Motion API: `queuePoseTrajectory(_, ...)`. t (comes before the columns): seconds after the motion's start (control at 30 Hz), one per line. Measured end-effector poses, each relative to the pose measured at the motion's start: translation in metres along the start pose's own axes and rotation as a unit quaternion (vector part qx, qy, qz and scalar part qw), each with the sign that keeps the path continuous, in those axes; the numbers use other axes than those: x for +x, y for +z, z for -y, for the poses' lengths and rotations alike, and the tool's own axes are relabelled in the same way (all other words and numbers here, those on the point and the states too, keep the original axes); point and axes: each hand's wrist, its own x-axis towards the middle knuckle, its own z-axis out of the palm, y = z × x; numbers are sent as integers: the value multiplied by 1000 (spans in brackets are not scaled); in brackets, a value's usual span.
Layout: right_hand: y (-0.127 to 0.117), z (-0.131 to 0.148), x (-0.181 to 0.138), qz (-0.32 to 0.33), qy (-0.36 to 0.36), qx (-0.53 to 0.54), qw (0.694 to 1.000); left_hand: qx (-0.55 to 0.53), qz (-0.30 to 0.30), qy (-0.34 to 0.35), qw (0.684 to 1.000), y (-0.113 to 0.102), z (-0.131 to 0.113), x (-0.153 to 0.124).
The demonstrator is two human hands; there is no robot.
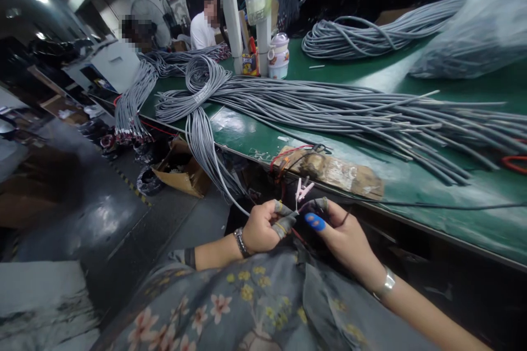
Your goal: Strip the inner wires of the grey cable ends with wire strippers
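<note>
Left hand (261, 228), grey cots with yellow bands on thumb and forefinger, pinches a slim grey round-jacketed cable (241, 208); the cable climbs into the fist from a thick hanging bundle of grey cables (201, 134) and lies off the bench edge, over the lap.

Right hand (346, 233), bright blue cot on the thumb, grey on the forefinger, works just beside the left fingertips; whether it pinches a fine strand or merely hovers, cannot tell; detail at the cable's tip too small to read.

Pale pink splayed clip (305, 193) stands just beyond both hands; scuffed wooden block wrapped in clear tape (348, 174) rests on the glossy green bench (494, 219).

Handling, in my judgement: keep the left pinch close to the tip so the end can't swivel; leave slack toward the bundle; let the right fingertips make small, light movements, since fine strands would bend easily.
</note>
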Motion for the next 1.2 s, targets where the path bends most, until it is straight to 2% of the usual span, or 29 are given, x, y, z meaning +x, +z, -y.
queuePoseTrajectory(0.07, 2, 1, -1, -3, 35, 19, 999, 35, 1, 44, 998, 1, 2, -1)
queuePoseTrajectory(0.13, 3, 1, -2, -3, 46, 32, 998, 48, 6, 49, 998, 2, 1, 0)
queuePoseTrajectory(0.27, 2, 1, -3, 11, 66, 87, 994, 11, 28, -25, 999, 2, -4, 1)
queuePoseTrajectory(0.4, 4, -2, -3, 48, 136, 170, 975, -58, 60, -100, 992, 1, -8, 4)
queuePoseTrajectory(0.47, 4, -3, -2, 60, 154, 170, 972, -90, 79, -124, 985, 0, -8, 6)
queuePoseTrajectory(0.53, 2, -2, -1, 59, 125, 118, 983, -110, 80, -139, 981, -1, -6, 8)
queuePoseTrajectory(0.63, -4, 0, -1, 30, 1, -18, 999, -117, 44, -139, 982, -3, -2, 9)
queuePoseTrajectory(0.7, -10, 0, -2, 7, -78, -116, 990, -115, 18, -128, 985, -4, 0, 10)
queuePoseTrajectory(0.77, -14, -1, -4, -8, -124, -202, 972, -111, -1, -117, 987, -4, 1, 10)
queuePoseTrajectory(0.87, -18, -4, -8, -13, -152, -283, 947, -99, -10, -110, 989, -4, 2, 9)
queuePoseTrajectory(0.97, -18, -7, -9, -13, -169, -311, 935, -89, -10, -105, 990, -4, 3, 8)
queuePoseTrajectory(1.2, -18, -8, -8, -8, -158, -300, 941, -79, -17, -110, 991, -4, 4, 7)
